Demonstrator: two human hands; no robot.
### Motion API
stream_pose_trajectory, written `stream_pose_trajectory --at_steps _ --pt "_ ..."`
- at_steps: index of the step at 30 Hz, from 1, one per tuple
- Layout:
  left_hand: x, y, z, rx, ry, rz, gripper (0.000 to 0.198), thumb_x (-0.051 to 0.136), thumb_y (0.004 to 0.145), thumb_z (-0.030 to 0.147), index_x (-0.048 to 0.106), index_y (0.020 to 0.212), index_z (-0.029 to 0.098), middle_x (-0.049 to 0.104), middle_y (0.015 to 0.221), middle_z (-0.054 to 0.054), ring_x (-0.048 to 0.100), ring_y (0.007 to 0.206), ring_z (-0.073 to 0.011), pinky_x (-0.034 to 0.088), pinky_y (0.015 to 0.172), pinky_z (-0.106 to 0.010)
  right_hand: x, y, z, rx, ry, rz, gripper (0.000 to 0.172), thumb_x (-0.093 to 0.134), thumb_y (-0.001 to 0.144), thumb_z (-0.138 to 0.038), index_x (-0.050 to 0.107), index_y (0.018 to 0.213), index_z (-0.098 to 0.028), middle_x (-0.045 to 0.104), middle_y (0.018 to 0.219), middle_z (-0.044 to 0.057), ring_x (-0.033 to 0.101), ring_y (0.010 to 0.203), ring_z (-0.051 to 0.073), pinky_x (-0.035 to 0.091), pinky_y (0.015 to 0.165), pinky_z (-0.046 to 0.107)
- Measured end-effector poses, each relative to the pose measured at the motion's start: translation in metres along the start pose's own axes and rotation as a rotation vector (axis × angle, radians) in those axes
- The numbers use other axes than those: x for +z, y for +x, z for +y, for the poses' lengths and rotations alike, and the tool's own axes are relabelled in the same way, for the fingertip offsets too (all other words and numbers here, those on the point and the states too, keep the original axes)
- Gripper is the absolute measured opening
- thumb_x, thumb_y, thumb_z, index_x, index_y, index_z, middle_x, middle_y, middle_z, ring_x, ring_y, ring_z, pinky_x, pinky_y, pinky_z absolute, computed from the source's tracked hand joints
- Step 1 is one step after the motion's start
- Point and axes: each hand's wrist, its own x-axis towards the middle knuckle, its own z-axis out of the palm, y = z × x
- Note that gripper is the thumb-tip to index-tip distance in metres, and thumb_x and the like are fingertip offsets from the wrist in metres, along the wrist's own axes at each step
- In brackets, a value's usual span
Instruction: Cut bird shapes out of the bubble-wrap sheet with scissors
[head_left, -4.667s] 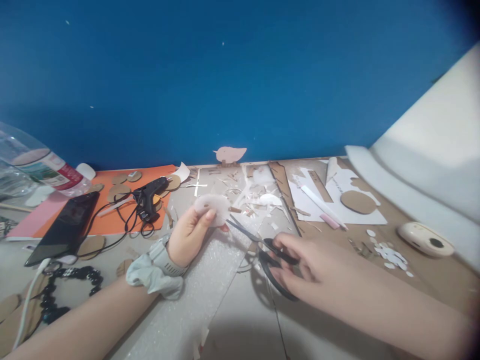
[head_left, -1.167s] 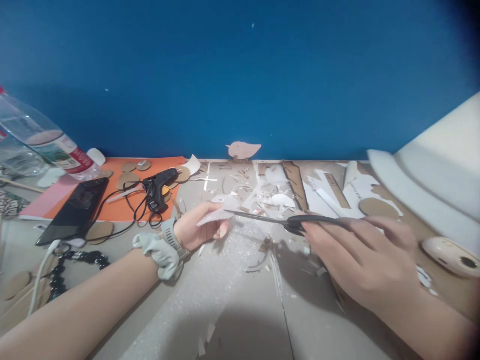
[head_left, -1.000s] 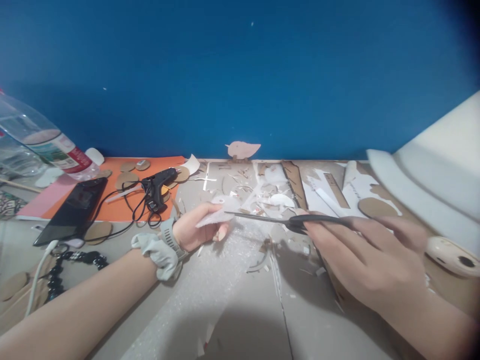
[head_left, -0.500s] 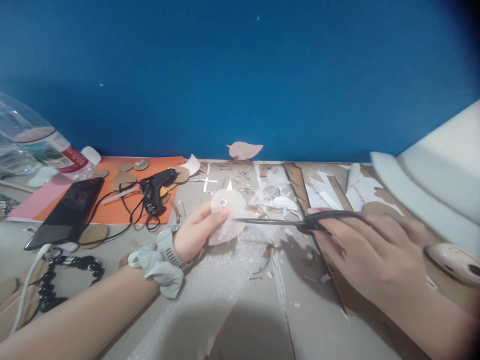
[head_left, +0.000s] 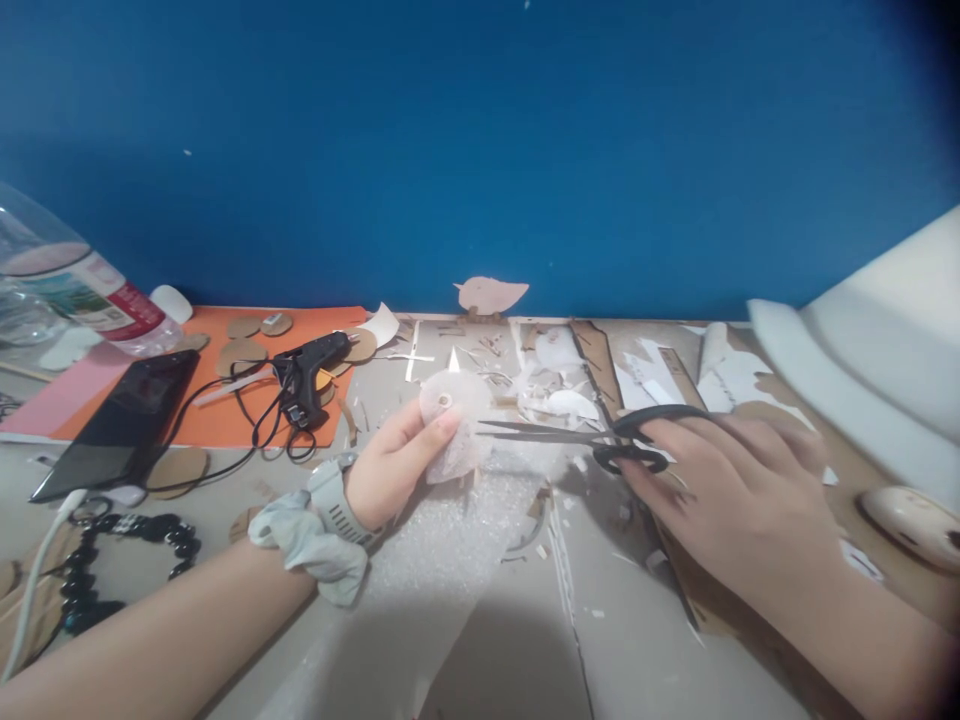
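Between thumb and fingers, my left hand pinches a pale, translucent bird-shaped cutout with a ring-like eye and a pointed white beak. My right hand has its fingers in the handles of black-handled scissors. The blades point left, slightly parted, with their tips just beside the cutout's right edge. Below my left hand lies a sheet of bubble wrap. A pink bird cutout stands against the blue wall at the back.
Left of my hands are a glue gun on orange paper, a black phone, a bead bracelet and a plastic bottle. Paper scraps litter the middle. Cardboard and a white curved object are on the right.
The scissors have opened slightly, their lower handle dropping away from the upper one, and the tips have drawn right, off the cutout. My left hand keeps its hold.
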Motion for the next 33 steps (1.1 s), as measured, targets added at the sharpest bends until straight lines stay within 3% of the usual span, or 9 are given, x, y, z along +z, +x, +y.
stream_pose_trajectory --at_steps 14,22,33 --pt "0.0024 0.0022 0.0044 0.032 0.071 0.087 0.026 0.053 0.083 0.039 0.05 0.072 0.016 0.054 0.047 0.004 0.047 0.041 -0.0076 0.039 0.044 -0.02 0.0018 0.0012 0.0032 -0.059 -0.002 -0.009 0.029 0.067 0.073 -0.029 0.051 0.094 -0.018 0.065 0.073 0.005 0.054 0.074 0.022 0.037 0.069 0.033" --pt "0.0038 0.0024 0.0033 0.078 0.092 0.184 0.022 0.056 0.08 0.038 0.052 0.082 0.016 0.054 0.055 0.005 0.05 0.044 -0.0073 0.042 0.044 -0.018 0.0026 0.0033 0.0044 -0.071 0.013 -0.044 0.028 0.066 0.073 -0.026 0.052 0.095 -0.017 0.067 0.076 0.005 0.055 0.071 0.021 0.038 0.067 0.031" --pt "-0.0009 0.0001 -0.0028 0.158 0.276 0.131 0.019 0.05 0.085 0.035 0.051 0.079 0.017 0.055 0.057 0.004 0.051 0.046 -0.0086 0.04 0.048 -0.02 0.003 0.0053 -0.0007 -0.06 0.046 -0.086 0.022 0.062 0.076 -0.025 0.053 0.094 -0.015 0.064 0.073 0.005 0.055 0.072 0.02 0.038 0.064 0.03"
